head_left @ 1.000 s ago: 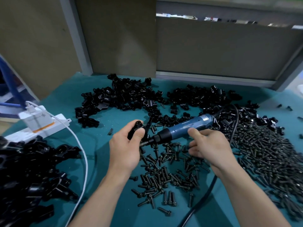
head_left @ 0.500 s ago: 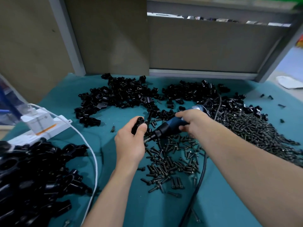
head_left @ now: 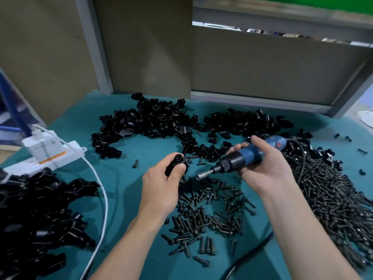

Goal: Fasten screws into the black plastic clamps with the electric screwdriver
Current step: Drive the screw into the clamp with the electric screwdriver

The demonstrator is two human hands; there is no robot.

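Left hand: the left hand [head_left: 159, 186] is held above the surface, its fingers [head_left: 179, 168] curled round a black clamp [head_left: 174, 164].
Clamp: tilted in the fist, its round open end poking out at the top and leaning away to the right.
Right hand: the right hand [head_left: 266, 168] is palm up, fingers and thumb wrapped about the blue body of the electric screwdriver [head_left: 250, 154].
Screwdriver axis: long axis runs from upper right down to lower left, nearly level. The metal bit socket points left, toward the clamp.
Gap: the bit tip sits near the clamp but apart from it, not touching.
Screws: loose screws [head_left: 210, 215] lie scattered on the surface under and between the hands. A much bigger screw heap [head_left: 333, 188] spreads along the right.
Spare clamps: clamp piles [head_left: 151, 122] lie along the back, and another dark pile [head_left: 40, 209] is at the near left.
Surface: the teal surface [head_left: 129, 209] carries all of it.
Cords: a black cord [head_left: 248, 257] crosses the near right, and a white cable [head_left: 101, 199] runs from the power strip [head_left: 46, 154] on the left.
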